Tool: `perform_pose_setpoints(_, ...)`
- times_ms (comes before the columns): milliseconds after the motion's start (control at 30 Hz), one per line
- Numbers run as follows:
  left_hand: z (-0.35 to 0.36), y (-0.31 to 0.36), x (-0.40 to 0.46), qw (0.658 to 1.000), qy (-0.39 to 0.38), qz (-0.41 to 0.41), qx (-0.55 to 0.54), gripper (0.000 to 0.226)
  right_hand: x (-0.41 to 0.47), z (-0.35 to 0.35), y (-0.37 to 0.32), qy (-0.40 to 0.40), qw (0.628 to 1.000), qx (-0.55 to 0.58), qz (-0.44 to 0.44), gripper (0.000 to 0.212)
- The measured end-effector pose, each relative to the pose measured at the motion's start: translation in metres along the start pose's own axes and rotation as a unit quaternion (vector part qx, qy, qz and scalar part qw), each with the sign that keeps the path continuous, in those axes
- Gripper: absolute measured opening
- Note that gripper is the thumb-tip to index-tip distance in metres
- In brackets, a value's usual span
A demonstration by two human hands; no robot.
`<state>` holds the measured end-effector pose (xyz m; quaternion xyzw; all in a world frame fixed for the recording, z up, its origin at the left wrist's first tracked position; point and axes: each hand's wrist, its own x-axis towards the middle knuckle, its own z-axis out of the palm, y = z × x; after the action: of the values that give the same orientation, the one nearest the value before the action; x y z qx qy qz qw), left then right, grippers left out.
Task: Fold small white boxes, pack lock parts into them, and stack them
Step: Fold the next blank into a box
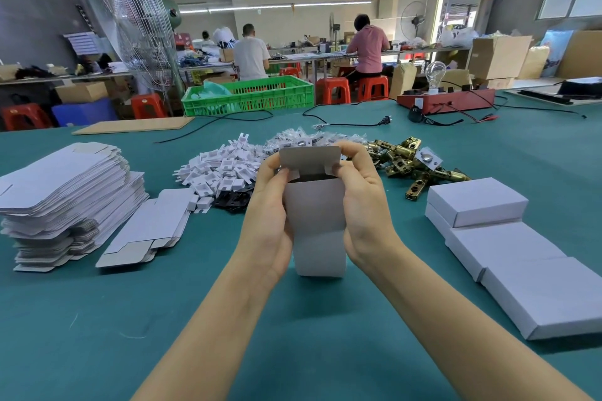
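- A green table point(81, 319) fills the near view, with two bare forearms reaching in over it.
- The left hand point(268, 215) and right hand point(365, 205) grip a small white box point(314, 215) between them, held upright above the table; its top flap stands open and the opening looks dark, so what is inside cannot be told.
- The left fingers curl round the box's left wall, thumb by a side tab; the right fingers point(350, 151) curl over the upper right corner of the flap.
- To the right lie closed white boxes point(508, 247) in a row, one stacked on the far end.
- To the left sits a tall stack of flat box blanks point(65, 192), with a short second pile point(146, 228) just beside it.
- Beyond the hands lie heaps of white plastic pieces point(221, 169), black flat parts point(236, 200), small clear bags point(303, 137) and brass latch bodies point(407, 159).
- Farther off stand a green crate point(250, 98) and a red box with a light bulb point(446, 99).
- At the back, seated people work at long benches point(325, 57).
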<state>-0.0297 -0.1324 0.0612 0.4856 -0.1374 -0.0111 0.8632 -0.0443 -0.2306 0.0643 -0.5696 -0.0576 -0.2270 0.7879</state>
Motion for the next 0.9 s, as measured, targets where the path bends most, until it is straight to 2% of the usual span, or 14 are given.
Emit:
perform_pose_setpoints(200,0.001,0.004,-0.006,0.999,-0.014,-0.03,-0.021,0.016,0.0,-0.001,0.001,-0.008,0.999,0.031,0.016,0.03)
perform_pose_setpoints(333,0.003,0.007,-0.011,0.999,-0.041,-0.026,-0.017,0.031,0.001,-0.004,0.001,-0.003,0.998,0.039,0.041,0.02)
perform_pose_setpoints(467,0.002,0.005,-0.009,0.999,-0.012,-0.032,0.006,0.025,0.001,-0.006,-0.001,-0.018,0.995,0.069,0.065,0.02)
perform_pose_setpoints(600,-0.001,0.001,-0.006,0.999,-0.006,-0.005,0.033,0.016,0.001,-0.005,-0.001,-0.01,0.999,0.0,0.032,0.019)
perform_pose_setpoints(733,-0.001,-0.002,-0.004,0.997,-0.001,0.028,0.073,0.02,-0.001,-0.005,-0.001,-0.011,0.998,-0.055,-0.004,0.015)
perform_pose_setpoints(900,-0.004,-0.007,-0.004,0.985,0.017,0.053,0.165,0.025,-0.002,-0.005,-0.001,-0.017,0.997,-0.073,-0.014,0.014)
